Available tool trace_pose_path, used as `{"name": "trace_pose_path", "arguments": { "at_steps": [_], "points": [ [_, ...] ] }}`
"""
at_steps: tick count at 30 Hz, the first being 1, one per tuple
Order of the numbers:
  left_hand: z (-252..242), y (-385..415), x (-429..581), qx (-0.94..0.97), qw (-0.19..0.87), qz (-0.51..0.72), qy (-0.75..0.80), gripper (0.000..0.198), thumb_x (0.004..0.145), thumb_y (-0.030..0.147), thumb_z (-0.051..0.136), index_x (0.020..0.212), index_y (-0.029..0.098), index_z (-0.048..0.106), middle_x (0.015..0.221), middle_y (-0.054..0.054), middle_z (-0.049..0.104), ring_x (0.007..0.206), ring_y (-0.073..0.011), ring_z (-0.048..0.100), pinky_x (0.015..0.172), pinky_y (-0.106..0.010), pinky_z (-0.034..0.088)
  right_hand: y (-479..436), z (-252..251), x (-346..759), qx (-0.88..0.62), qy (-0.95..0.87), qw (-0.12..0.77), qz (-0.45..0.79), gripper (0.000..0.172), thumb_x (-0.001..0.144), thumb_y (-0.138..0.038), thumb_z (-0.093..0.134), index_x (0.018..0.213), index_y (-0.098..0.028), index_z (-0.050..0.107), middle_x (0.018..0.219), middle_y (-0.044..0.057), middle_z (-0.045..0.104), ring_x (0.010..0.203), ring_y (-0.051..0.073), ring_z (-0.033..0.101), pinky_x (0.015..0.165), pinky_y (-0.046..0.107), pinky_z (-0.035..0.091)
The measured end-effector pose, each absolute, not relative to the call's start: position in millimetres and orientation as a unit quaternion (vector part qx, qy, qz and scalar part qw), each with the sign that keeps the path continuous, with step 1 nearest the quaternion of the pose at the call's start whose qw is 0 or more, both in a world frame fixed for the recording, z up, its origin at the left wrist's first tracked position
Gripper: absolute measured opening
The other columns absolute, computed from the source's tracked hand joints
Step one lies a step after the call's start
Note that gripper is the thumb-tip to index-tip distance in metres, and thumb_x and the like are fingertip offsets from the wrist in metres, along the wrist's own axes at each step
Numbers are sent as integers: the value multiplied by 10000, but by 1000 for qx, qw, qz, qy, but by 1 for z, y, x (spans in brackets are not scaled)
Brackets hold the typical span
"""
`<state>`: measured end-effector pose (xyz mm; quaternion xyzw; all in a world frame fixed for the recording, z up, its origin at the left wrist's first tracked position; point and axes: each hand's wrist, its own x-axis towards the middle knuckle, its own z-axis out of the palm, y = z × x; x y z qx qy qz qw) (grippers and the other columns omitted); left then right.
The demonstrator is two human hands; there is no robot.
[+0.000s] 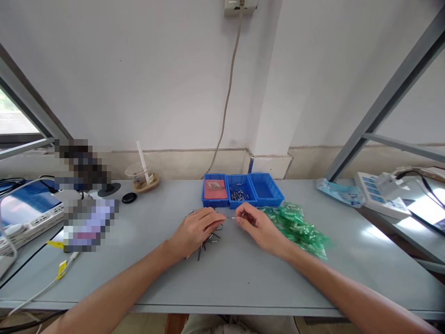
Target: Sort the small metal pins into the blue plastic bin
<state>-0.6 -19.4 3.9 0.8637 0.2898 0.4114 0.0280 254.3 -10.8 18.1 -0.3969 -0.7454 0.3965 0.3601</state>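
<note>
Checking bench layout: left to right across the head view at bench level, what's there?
White power strip, cup with straw, left hand, thin piece, right hand, green plastic bags, light-blue packet, white-and-blue unit.

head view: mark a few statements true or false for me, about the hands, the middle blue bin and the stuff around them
1. A thin metal piece shows between the fingertips of the left hand and the right hand. True.
2. The green plastic bags lie to the left of both hands. False: they lie beside and beyond the right hand, on its right.
3. The middle blue bin holds small metal parts. True.
4. The plastic cup stands to the right of the middle blue bin. False: it stands to the left.
5. Loose metal rods lie by the left hand. True.
6. The black disc sits inside the middle blue bin. False: it lies on the table, near the cup.
</note>
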Motion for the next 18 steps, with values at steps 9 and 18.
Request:
{"name": "trace_pose_path", "arguments": {
  "at_steps": [9,18],
  "points": [
    [5,-15,-3,846,-27,410,339,143,1100,226,551,1123,217,692,953,-36,722,868,-175,660,835,-320,525,-1,15,261,-418,-635,455,463,199,891,-251,643,741,-222,516,1138,82,741,907,207,679,689,323,533],
    [2,-9,-5,829,-29,407,382,140,1106,270,547,1120,224,678,959,-18,748,887,-185,676,856,-342,484,-4,24,258,-437,-573,458,520,311,958,-525,654,922,-250,513,867,25,738,683,177,666,471,266,532]
  ]
}}
